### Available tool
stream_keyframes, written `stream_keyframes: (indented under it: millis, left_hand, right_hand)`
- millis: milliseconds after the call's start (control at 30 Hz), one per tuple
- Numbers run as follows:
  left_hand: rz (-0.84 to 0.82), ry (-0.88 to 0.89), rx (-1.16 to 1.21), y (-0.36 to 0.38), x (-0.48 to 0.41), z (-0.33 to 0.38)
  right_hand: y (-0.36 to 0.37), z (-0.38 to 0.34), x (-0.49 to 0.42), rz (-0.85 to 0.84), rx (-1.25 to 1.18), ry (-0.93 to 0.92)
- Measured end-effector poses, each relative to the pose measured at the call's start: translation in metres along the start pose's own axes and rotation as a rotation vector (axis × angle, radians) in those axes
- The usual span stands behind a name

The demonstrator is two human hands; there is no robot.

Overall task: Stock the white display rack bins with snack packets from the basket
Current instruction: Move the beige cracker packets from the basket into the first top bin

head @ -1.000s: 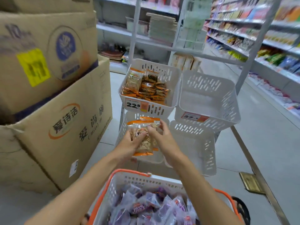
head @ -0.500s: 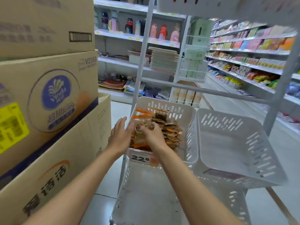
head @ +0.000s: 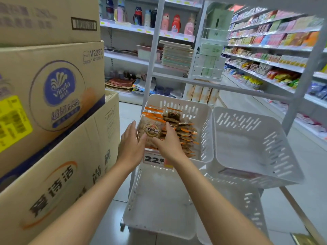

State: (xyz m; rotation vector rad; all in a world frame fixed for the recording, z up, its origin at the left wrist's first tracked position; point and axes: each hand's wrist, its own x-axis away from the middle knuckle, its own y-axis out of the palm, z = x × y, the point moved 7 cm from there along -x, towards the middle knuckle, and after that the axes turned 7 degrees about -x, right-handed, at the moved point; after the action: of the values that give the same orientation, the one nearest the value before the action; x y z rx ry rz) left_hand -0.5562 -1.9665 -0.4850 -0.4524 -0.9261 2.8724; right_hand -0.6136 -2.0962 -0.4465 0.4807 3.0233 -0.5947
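- Our left hand (head: 131,145) lies along the left edge of a snack packet (head: 152,131). Its fingers (head: 130,129) are straight and pressed flat against that edge, and the thumb reaches in toward the round label.
- Our right hand (head: 169,144) has the same packet from the other side. Its fingers (head: 167,129) are bent over the packet's right edge, and the thumb runs along the lower edge, so this hand is grasping it.
- The packet sits between the two sets of fingers, tilted with its label up, inside the front left corner of the upper left bin (head: 187,106) of the white display rack (head: 154,50).
- Just beyond our right fingertips, a pile of orange-edged packets (head: 187,137) fills the middle of that bin. More packets with orange strips lie past our left fingertips, toward the back wall.
- Under our right wrist, a price tag (head: 154,159) reading 22.8 is fixed to the front of the bin.
- To the right of our right fingers is a second white bin (head: 247,142), touching the first one.
- Below both wrists, a lower bin (head: 159,200) sits in the rack.
- To the left of our left fingers, cardboard boxes (head: 53,103) are stacked close beside the rack.
- Far beyond our fingertips run store shelves (head: 265,46) of goods, too blurred to identify.
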Motion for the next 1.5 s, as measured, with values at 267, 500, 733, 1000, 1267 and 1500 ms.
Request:
stream_keyframes:
  millis: [267, 500, 733, 1000, 1267, 1500]
  left_hand:
    - [-0.023, 0.088, -0.108, 0.000, 0.108, 0.046]
    - [-0.560, 0.125, -0.085, 0.092, 0.273, 0.062]
    - [-0.726, 0.118, -0.047, 0.157, 0.379, 0.057]
    - [-0.827, 0.108, -0.041, 0.181, 0.415, 0.057]
    - [-0.905, -0.221, 0.381, 0.201, 0.423, 0.087]
    - [-0.782, -0.601, 0.478, 0.179, 0.422, 0.009]
  right_hand:
    - [-0.048, 0.004, 0.101, 0.105, 0.111, -0.031]
    - [-0.103, 0.119, 0.263, -0.186, 0.355, 0.218]
    - [-0.183, 0.226, 0.413, -0.250, 0.480, 0.405]
    - [-0.207, 0.277, 0.436, -0.183, 0.603, 0.357]
    - [-0.194, 0.225, 0.374, -0.186, -0.059, 0.262]
    - [-0.175, 0.307, 0.414, -0.456, 0.853, 0.277]
